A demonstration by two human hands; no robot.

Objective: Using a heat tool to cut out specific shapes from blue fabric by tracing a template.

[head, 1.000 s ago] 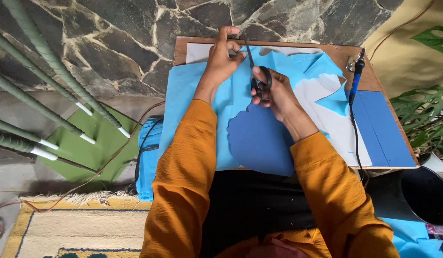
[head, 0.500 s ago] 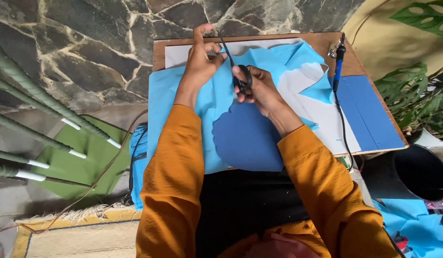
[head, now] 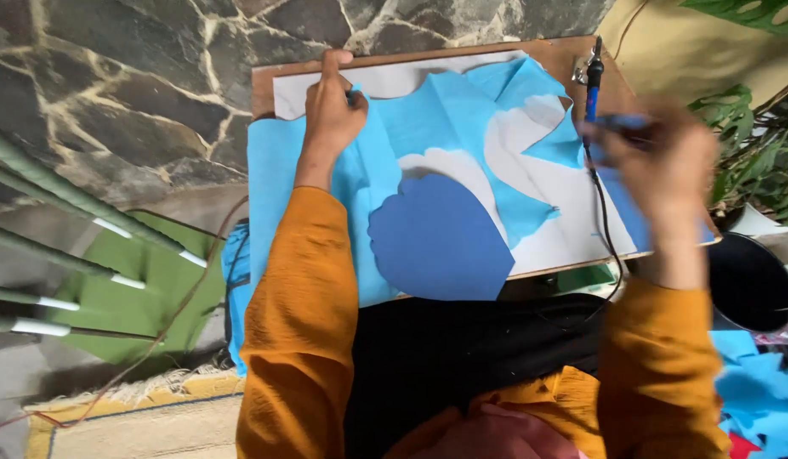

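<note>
Nearest the camera, two orange sleeves (head: 300, 340) reach out over a dark lap toward a wooden board (head: 428, 58) resting across the knees. On the board's near edge lies a dark blue paper cutout (head: 440, 242) with a scalloped top, sitting on a light blue sheet (head: 436, 119) that drapes off the board's left side; white paper (head: 564, 229) shows beneath both.

The right hand (head: 666, 170) hovers over the board's right edge, blurred with motion. It seems curled around a dark blue tool, possibly a pen or stylus, though the blur leaves this uncertain. Just beside it stands a blue-handled corded tool (head: 594, 76), clipped at the board's far right corner, its black cord trailing down toward the lap.

Farther out, the left hand (head: 332, 106) presses the light blue sheet near the board's far left corner, fingers closed on a small dark object that is mostly hidden.

To work cleanly here, the left hand should pin the sheet flat, and the cord should stay off the paper.
</note>
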